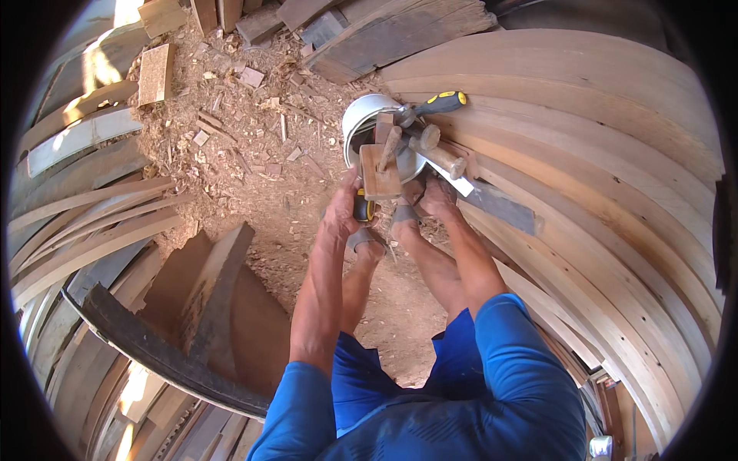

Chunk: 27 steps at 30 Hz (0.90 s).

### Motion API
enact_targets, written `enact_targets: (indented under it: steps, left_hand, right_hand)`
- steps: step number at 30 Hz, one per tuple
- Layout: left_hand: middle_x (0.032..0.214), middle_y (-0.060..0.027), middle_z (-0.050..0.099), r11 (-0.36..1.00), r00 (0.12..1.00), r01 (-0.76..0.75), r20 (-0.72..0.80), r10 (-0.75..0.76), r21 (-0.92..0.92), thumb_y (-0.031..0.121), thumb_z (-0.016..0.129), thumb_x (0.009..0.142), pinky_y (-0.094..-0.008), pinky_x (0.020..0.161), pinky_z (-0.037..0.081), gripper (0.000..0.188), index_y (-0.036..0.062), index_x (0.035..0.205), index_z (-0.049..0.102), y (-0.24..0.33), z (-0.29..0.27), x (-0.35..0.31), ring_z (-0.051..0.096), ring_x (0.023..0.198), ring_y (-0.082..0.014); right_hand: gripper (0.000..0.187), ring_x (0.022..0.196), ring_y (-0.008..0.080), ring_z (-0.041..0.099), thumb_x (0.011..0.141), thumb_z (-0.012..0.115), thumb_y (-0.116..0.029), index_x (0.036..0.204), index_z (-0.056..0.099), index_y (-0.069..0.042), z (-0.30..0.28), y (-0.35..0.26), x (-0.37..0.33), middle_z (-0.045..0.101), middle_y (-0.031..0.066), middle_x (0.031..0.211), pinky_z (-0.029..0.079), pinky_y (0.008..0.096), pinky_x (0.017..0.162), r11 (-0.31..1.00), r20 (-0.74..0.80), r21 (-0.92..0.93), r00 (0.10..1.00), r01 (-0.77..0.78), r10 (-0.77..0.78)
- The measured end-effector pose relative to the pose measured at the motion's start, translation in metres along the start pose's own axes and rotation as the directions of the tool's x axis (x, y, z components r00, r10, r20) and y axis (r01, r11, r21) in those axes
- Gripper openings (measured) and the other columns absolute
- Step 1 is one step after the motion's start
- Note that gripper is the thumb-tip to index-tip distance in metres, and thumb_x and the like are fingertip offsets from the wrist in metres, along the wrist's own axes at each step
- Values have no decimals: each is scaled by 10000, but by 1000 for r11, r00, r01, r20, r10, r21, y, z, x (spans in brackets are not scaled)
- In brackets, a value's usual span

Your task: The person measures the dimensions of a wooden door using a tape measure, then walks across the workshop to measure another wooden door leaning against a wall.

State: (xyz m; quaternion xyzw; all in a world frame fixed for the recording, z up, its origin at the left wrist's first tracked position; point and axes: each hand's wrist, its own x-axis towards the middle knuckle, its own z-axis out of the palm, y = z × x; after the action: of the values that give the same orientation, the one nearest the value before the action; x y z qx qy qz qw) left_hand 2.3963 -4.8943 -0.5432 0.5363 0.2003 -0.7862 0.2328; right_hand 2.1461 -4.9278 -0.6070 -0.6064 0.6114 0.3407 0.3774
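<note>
My left hand (pixel 340 209) is closed around a short tool with a yellow and black handle (pixel 363 209), just below a flat wooden block (pixel 380 175) that leans out of a white bucket (pixel 361 115). My right hand (pixel 437 197) rests with curled fingers against the bucket's near rim; what it grips is hidden. Inside the bucket are a wooden-handled mallet or hammer (pixel 438 154), another yellow and black handled tool (pixel 442 100) and small wood pieces. The bucket lies tilted at the edge of a stack of curved planks.
Long curved wooden planks (pixel 600 177) fill the right side, and more curved strips (pixel 84 230) lie on the left. Sawdust and wood scraps (pixel 238 131) cover the ground. A thick dark board (pixel 207 292) stands by my left knee. My feet (pixel 384 230) are under my hands.
</note>
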Motion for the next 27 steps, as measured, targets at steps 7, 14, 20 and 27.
enact_targets:
  steps: [7, 14, 20, 27]
  left_hand:
    - [922, -65, 673, 952, 955, -174, -190, 226, 254, 682, 572, 906, -393, 741, 517, 673, 52, 1127, 659, -76, -57, -23, 648, 809, -203]
    - [1097, -57, 717, 945, 978, -189, 132, 159, 265, 410, 704, 933, -323, 929, 478, 473, 40, 1227, 685, -105, -11, -103, 637, 1020, -163]
    - [910, 63, 685, 961, 966, -248, 110, 236, 119, 316, 760, 902, -222, 625, 397, 301, 95, 1106, 738, -124, -48, -130, 530, 731, -39]
    - [838, 90, 652, 957, 955, -287, 97, 281, 52, 356, 761, 896, -227, 574, 345, 307, 102, 1068, 744, -167, -62, -143, 461, 650, -26]
  right_hand:
    - [547, 1049, 311, 673, 811, 735, -344, 1241, 623, -25, -68, -27, -79, 699, 198, 1130, 526, 410, 928, 880, 300, 379, 861, 287, -411]
    - [386, 969, 204, 650, 921, 689, -286, 1186, 655, -7, -84, -57, -175, 715, 104, 1083, 523, 346, 884, 533, 175, 826, 816, 183, -552]
    - [404, 985, 337, 665, 863, 648, -104, 1238, 593, 33, -167, -104, -174, 690, 237, 1056, 502, 425, 906, 798, 27, 319, 837, 511, -547]
    - [464, 1202, 381, 559, 823, 569, -75, 1243, 564, 121, -190, -184, -92, 590, 285, 1261, 411, 475, 1044, 805, -422, -217, 691, 552, -588]
